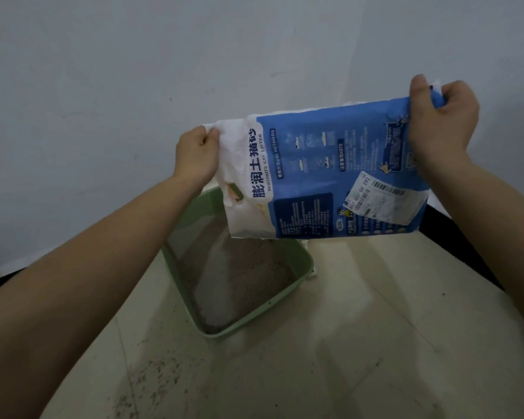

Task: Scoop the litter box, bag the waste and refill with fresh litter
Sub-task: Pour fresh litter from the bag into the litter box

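Over the floor (pixel 375 343) and green box (pixel 268 303), left grip (pixel 195 157) and right grip (pixel 442 122) squeeze the tipped litter bag (pixel 315 170) to pour

- Litter bag (pixel 315 164): mostly blue with white print; one end is white with dark blue characters. It carries a white label with black barcodes.
- Litter box (pixel 298 263): pale green.
- Litter (pixel 273 267) inside the litter box: grey-brown, with a paler whitish streak down the middle.
- Floor (pixel 375 343) around the litter box: cream tiles, speckled with dark grains in front of it.
- Wall (pixel 103 86) behind the litter box: pale blue-grey.
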Demonstrator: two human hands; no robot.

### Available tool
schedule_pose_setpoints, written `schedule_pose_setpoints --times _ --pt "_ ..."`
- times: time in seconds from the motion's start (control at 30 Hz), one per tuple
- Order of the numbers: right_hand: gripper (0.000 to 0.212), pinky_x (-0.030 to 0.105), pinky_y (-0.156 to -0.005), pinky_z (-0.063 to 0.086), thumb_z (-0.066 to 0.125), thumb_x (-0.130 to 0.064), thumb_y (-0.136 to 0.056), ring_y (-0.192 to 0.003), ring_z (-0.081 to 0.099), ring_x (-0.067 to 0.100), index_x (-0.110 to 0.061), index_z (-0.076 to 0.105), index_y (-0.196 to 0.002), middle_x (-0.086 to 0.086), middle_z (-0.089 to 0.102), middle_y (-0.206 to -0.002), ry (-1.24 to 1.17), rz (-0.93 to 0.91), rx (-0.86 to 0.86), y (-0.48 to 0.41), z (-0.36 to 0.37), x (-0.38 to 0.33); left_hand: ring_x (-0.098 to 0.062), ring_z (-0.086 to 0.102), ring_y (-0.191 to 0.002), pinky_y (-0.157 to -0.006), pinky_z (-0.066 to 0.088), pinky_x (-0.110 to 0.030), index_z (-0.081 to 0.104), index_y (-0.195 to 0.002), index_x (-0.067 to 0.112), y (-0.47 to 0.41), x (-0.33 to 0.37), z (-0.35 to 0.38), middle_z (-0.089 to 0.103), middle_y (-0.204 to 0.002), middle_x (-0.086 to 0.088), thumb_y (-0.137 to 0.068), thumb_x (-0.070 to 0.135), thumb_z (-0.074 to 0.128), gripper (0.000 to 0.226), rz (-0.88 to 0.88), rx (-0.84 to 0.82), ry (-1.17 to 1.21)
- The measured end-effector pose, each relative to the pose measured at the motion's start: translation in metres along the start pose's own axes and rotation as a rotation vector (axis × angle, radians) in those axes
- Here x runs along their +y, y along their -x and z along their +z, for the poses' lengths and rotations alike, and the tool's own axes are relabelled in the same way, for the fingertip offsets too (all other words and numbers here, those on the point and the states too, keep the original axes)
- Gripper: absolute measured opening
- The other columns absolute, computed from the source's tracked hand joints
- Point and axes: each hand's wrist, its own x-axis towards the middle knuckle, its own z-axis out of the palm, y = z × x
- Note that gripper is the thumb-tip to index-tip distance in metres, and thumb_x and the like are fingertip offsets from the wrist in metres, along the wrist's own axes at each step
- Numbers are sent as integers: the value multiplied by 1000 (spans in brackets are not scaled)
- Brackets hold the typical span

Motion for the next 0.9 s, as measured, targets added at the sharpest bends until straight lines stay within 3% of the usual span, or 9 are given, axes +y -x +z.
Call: schedule_pose_setpoints --times 0.17,0.3,0.37,0.47,0.63,0.73,0.9 --pt "43 15 -52 28 54 -53 -90 -54 31 0 -27 28 -67 -13 33 -67 8 17 -7 2 -3 7 -18 52 -78 -72 47 -37 63 -98 0 1 0 2 63 -91 -11 -100 34 45 38 -34 -6 24" --pt "45 22 -55 30 53 -55 -90 -56 30 1 -26 28 -67 -12 32 -67 4 53 2 3 -7 11 -17 55 -81 -76 48 -37 62 -96 4 5 6 7 64 -92 -7 -101 30 42 33 8 89 18" --pt "45 18 -51 29 54 -54 -91 -54 30 1 -26 28 -67 -12 32 -67 13 56 -15 4 -5 13 -18 56 -82 -79 50 -39 62 -96 4 5 9 12 65 -94 -8 -101 28 42 32 -36 81 29" --pt "45 15 -47 29 54 -53 -93 -53 30 1 -26 29 -67 -12 32 -66 16 68 -18 8 -3 12 -13 48 -71 -68 42 -32 56 -86 7 6 11 14 56 -79 1 -102 27 41 29 -33 127 -6" --pt "45 14 -47 29 54 -52 -92 -53 31 2 -25 28 -67 -11 33 -66 15 72 -7 3 -5 15 -16 51 -75 -69 44 -32 61 -93 2 0 12 5 61 -86 -4 -99 31 42 35 -24 100 44" --pt "45 16 -50 28 55 -53 -92 -53 31 1 -26 29 -67 -12 33 -66 9 56 -14 2 -3 14 -19 51 -76 -69 43 -33 60 -91 5 -2 11 -1 59 -84 -3 -100 32 43 33 -9 1 -29" --pt "44 17 -52 30 55 -54 -91 -53 32 0 -27 30 -67 -13 34 -66 -17 48 -12 -1 -1 15 -14 50 -75 -68 41 -30 61 -92 8 4 10 2 58 -83 1 -102 29 43 30 30 41 -53"
